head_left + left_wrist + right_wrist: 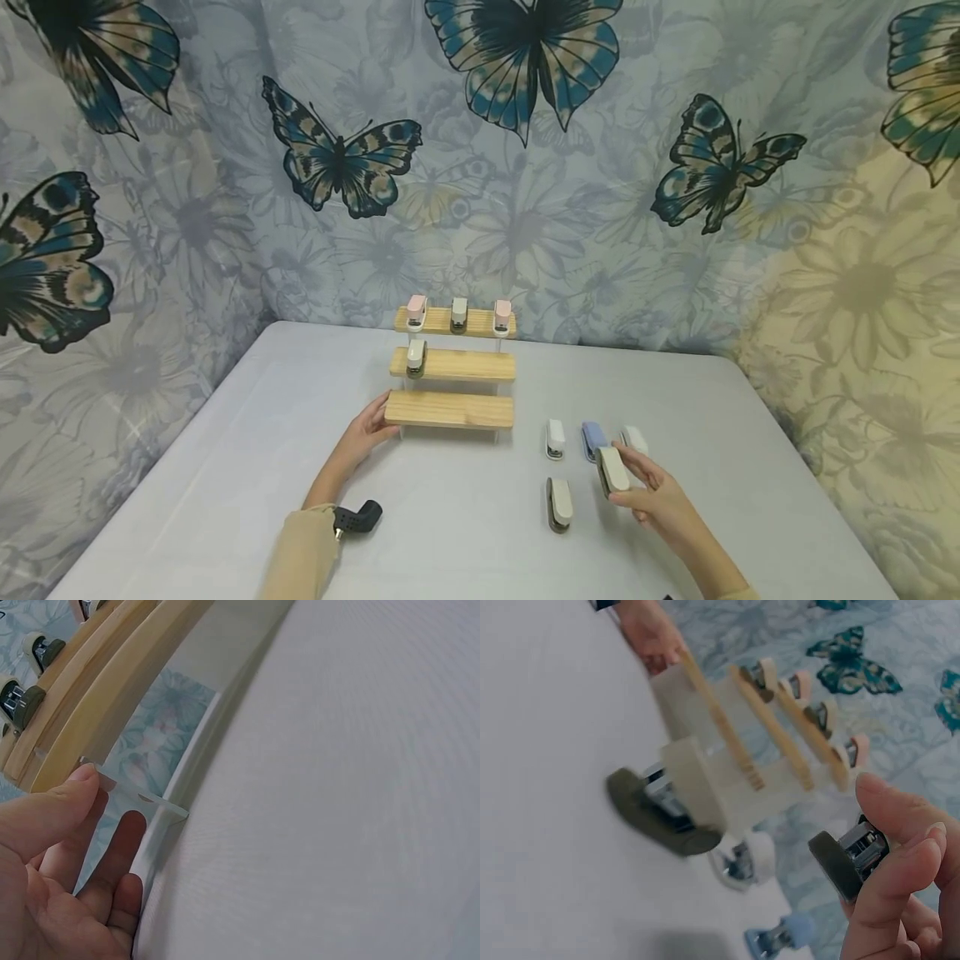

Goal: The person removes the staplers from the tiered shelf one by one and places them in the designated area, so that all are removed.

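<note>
My left hand (366, 432) grips the left end of a three-tier wooden display stand (450, 410); in the left wrist view the thumb and fingers (67, 806) close around the edge by its clear support (142, 791). With my right hand (652, 493) I hold a cream stapler with a dark olive base (613, 472) between thumb and fingers, above the table. Just behind it are a blue stapler (593, 437) and a white stapler (633, 437), the latter partly hidden by the hand. Nearer me lies another cream stapler (560, 502), blurred and close in the right wrist view.
On the stand's top tier sit a pink stapler (416, 310), a grey-cream one (459, 313) and another pink stapler (502, 315). One cream stapler (416, 357) is at the middle tier's left end. A small white stapler (555, 437) stands on the white table (465, 525).
</note>
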Demonstrator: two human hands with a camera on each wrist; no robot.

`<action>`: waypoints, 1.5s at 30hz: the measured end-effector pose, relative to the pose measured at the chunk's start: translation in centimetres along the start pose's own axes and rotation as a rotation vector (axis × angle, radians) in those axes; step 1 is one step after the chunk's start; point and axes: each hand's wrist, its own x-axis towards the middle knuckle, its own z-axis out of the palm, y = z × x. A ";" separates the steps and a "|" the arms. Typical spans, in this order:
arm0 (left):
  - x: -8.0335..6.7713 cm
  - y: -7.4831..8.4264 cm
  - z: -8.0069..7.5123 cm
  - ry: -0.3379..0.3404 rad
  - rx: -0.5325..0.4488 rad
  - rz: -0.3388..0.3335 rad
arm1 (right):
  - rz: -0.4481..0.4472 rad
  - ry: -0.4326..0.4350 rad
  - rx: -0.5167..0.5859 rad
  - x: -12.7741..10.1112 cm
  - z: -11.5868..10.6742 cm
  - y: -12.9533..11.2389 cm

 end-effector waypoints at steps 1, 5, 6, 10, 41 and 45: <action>0.0 0.0 -0.1 -0.001 -0.003 -0.003 | 0.005 -0.006 0.011 -0.2 -0.2 0.5; 0.1 0.0 -0.4 0.006 0.009 -0.009 | 0.000 -0.005 0.014 -0.4 -0.4 2.0; 0.2 0.0 -0.5 0.009 0.013 -0.007 | 0.003 0.002 0.004 -0.3 -0.4 2.4; 0.2 0.0 -0.6 0.018 0.023 -0.001 | 0.057 0.044 -0.007 -0.2 -0.2 3.5; -0.1 0.0 -0.2 0.005 0.006 0.018 | -0.183 -0.128 -0.348 -1.1 -1.6 1.1; -0.2 0.1 -0.1 -0.003 0.008 0.018 | -0.392 -0.240 -0.247 -0.9 -1.7 -4.5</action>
